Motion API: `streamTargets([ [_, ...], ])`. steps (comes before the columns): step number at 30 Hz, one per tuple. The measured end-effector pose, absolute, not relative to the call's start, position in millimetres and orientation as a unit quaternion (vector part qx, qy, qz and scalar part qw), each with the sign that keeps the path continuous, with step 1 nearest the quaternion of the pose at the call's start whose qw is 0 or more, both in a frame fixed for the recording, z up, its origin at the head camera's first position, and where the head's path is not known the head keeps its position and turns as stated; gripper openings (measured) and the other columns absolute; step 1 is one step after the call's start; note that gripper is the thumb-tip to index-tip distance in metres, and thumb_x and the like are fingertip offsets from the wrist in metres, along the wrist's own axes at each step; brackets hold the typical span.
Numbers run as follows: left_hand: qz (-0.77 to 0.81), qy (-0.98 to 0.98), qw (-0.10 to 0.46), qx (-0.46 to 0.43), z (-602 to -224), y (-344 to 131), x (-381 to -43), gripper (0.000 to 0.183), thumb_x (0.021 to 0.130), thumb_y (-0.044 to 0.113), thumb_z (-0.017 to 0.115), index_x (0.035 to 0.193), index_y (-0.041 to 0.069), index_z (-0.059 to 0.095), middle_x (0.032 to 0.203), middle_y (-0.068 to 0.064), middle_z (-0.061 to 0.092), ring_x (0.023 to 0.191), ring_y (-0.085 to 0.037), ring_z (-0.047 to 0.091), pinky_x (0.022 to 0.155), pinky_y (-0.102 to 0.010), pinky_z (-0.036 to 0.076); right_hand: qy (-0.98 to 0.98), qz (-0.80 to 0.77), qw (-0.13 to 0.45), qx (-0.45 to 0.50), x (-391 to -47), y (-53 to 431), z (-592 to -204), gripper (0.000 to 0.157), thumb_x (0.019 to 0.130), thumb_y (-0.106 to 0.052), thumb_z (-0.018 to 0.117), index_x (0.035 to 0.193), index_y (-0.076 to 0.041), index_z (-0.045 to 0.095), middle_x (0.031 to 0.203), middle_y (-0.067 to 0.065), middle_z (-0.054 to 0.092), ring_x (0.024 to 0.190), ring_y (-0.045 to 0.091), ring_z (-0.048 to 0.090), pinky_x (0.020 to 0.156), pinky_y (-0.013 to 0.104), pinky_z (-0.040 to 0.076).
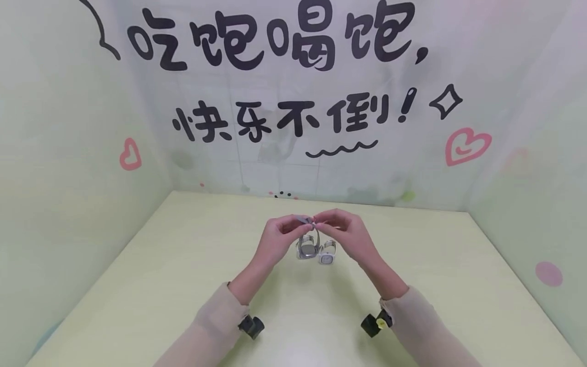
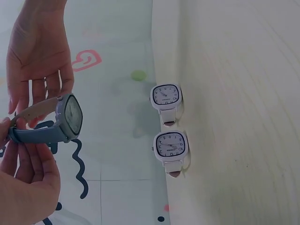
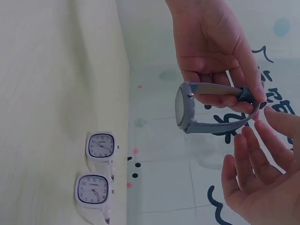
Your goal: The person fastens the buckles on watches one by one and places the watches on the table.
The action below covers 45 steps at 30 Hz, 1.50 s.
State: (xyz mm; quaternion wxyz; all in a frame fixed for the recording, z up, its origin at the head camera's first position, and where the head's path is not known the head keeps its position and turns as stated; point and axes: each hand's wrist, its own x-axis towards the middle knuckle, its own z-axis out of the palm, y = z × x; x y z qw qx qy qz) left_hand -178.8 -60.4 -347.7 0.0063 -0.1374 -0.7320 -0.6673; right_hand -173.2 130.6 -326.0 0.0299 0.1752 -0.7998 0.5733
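Note:
A grey-blue wristwatch (image 1: 309, 250) hangs between my hands with its strap bent into a loop. In the right wrist view its round case (image 3: 184, 108) is seen edge-on. My left hand (image 1: 276, 237) pinches the strap near its closed end, thumb over the band. My right hand (image 1: 350, 232) has thumb and fingertips at the strap's end, pinching it, its other fingers spread straight. Behind and below are two white wristwatches: the right one (image 1: 326, 259) shows fully, while the left one (image 2: 171, 144) is partly covered by the grey watch in the head view.
The pale yellow tabletop (image 1: 183, 270) ends at a back wall sheet (image 1: 293, 176) with black lettering and pink hearts. Side sheets (image 1: 69, 178) close off left and right. A dark camera mount (image 1: 251, 326) sits at the left wrist, another (image 1: 377, 323) at the right.

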Motion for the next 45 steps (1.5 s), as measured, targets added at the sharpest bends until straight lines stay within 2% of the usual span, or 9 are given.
streamTargets([
  [6,-0.63,-0.759,0.032,-0.16,-344.3,-56.3,-179.5,0.021,0.091,0.012,0.072,0.11,0.003,0.075,0.1,-0.015,0.077,0.09,-0.024,0.072,0.078,-0.02,0.057,-0.844,0.478,0.117,0.212,-172.7,122.1,-305.9,0.015,0.088,-0.02,0.076,0.096,-0.009,0.071,0.106,0.008,0.071,0.103,0.023,0.066,0.091,0.046,0.058],
  [11,-0.599,-0.782,0.051,-0.165,-345.3,-54.4,-176.5,0.02,0.09,0.007,0.071,0.109,0.004,0.076,0.097,-0.014,0.077,0.084,-0.018,0.072,0.076,-0.02,0.058,-0.884,0.37,0.163,0.237,-168.8,115.0,-304.3,0.016,0.085,-0.023,0.08,0.087,-0.011,0.07,0.108,0.006,0.069,0.106,0.023,0.064,0.089,0.044,0.057],
  [17,-0.56,-0.806,0.07,-0.178,-346.0,-52.8,-173.5,0.019,0.089,0.013,0.074,0.107,0.007,0.077,0.095,-0.01,0.078,0.08,-0.015,0.072,0.073,-0.019,0.058,-0.886,0.341,0.216,0.229,-167.3,115.1,-310.7,0.009,0.088,-0.013,0.072,0.08,-0.01,0.068,0.099,0.005,0.071,0.1,0.023,0.066,0.085,0.042,0.056],
  [22,-0.527,-0.825,0.066,-0.195,-347.6,-52.0,-172.9,0.018,0.089,0.017,0.075,0.104,0.008,0.078,0.093,-0.008,0.078,0.076,-0.01,0.068,0.069,-0.02,0.056,-0.876,0.357,0.238,0.218,-167.2,118.3,-315.6,0.006,0.088,-0.009,0.066,0.084,-0.01,0.068,0.088,0.003,0.072,0.09,0.02,0.068,0.082,0.04,0.058],
  [26,-0.51,-0.836,0.057,-0.195,-347.9,-53.1,-172.1,0.017,0.089,0.018,0.075,0.103,0.009,0.078,0.092,-0.005,0.078,0.074,-0.008,0.066,0.067,-0.019,0.055,-0.864,0.394,0.234,0.209,-166.4,119.1,-317.9,0.006,0.09,-0.007,0.063,0.087,-0.009,0.067,0.084,0.004,0.072,0.083,0.018,0.069,0.078,0.039,0.06],
  [31,-0.489,-0.845,0.075,-0.202,-344.6,-55.1,-172.3,0.016,0.088,0.017,0.076,0.102,0.01,0.078,0.092,-0.003,0.078,0.077,-0.01,0.069,0.069,-0.021,0.057,-0.858,0.431,0.208,0.189,-167.1,117.7,-321.3,0.005,0.094,-0.008,0.06,0.09,-0.007,0.064,0.084,0.007,0.072,0.076,0.019,0.069,0.073,0.037,0.06],
  [38,-0.437,-0.871,0.084,-0.209,-345.6,-53.6,-169.9,0.02,0.09,0.02,0.075,0.107,0.011,0.078,0.095,-0.002,0.077,0.082,-0.011,0.07,0.074,-0.023,0.059,-0.882,0.401,0.156,0.19,-167.6,119.4,-328.8,0.007,0.092,-0.011,0.064,0.085,-0.009,0.064,0.087,0.005,0.071,0.08,0.018,0.07,0.072,0.032,0.061],
  [41,-0.398,-0.89,0.086,-0.208,-345.7,-52.2,-169.7,0.02,0.089,0.023,0.076,0.106,0.014,0.078,0.095,0.0,0.077,0.08,-0.01,0.069,0.072,-0.023,0.058,-0.877,0.418,0.155,0.18,-166.9,122.0,-329.5,0.01,0.093,-0.009,0.063,0.084,-0.007,0.063,0.088,0.007,0.071,0.082,0.02,0.069,0.072,0.032,0.06],
  [45,-0.371,-0.9,0.093,-0.21,-344.0,-51.0,-170.6,0.018,0.087,0.023,0.077,0.103,0.015,0.079,0.091,0.001,0.075,0.077,-0.008,0.066,0.068,-0.022,0.056,-0.866,0.456,0.129,0.162,-168.1,126.0,-328.3,0.013,0.097,-0.013,0.059,0.087,-0.006,0.063,0.091,0.009,0.073,0.084,0.021,0.068,0.07,0.025,0.056],
])
